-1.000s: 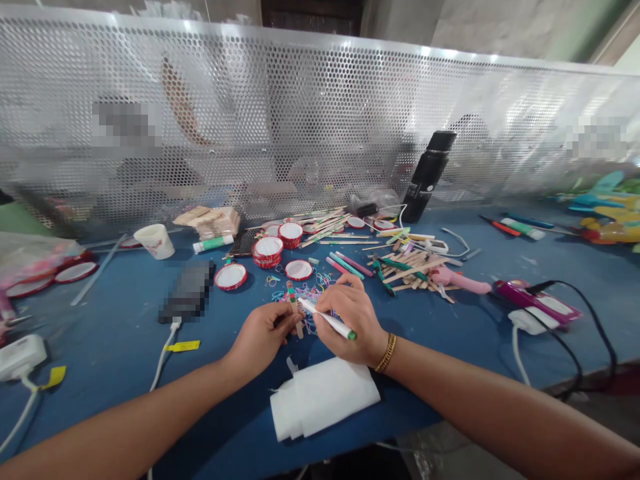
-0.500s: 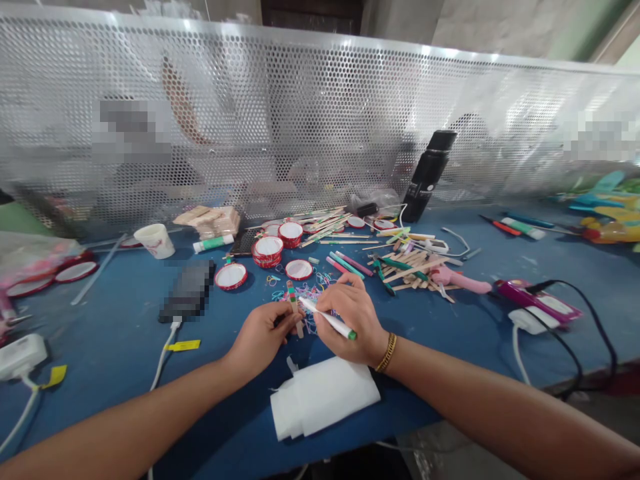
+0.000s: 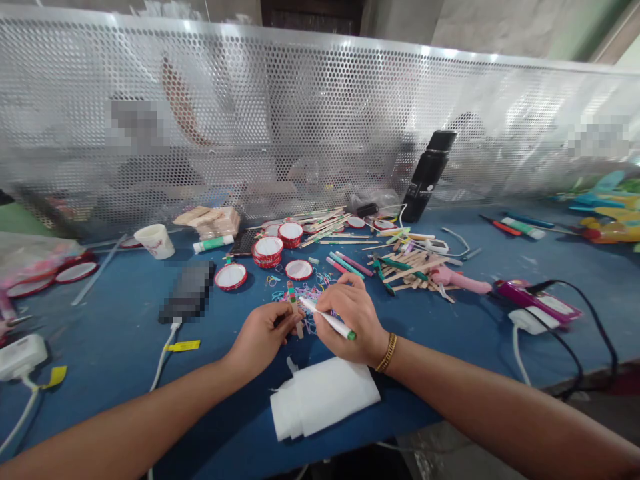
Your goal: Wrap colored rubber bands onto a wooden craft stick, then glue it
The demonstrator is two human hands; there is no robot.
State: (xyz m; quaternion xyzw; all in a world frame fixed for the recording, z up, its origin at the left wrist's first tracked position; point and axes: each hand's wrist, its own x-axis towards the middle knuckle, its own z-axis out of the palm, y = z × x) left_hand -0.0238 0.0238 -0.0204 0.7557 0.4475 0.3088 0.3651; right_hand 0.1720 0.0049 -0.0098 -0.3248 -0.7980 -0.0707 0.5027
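My left hand (image 3: 261,335) pinches a wooden craft stick (image 3: 294,305) that stands up from its fingers, with green and red marks on it. My right hand (image 3: 351,321) is closed around a white marker with a green end (image 3: 330,320); its tip touches the stick near the left fingers. Both hands hover over a small heap of coloured rubber bands (image 3: 311,293) on the blue table (image 3: 120,333). A folded white cloth (image 3: 323,396) lies just in front of my wrists.
Red-rimmed round lids (image 3: 269,250) and a pile of wooden sticks and markers (image 3: 410,267) lie beyond my hands. A black bottle (image 3: 427,176) stands by the perforated metal screen (image 3: 300,120). A white cup (image 3: 155,241), a glue stick (image 3: 213,244), a phone on a cable (image 3: 189,291) and a pink device (image 3: 537,301) sit around.
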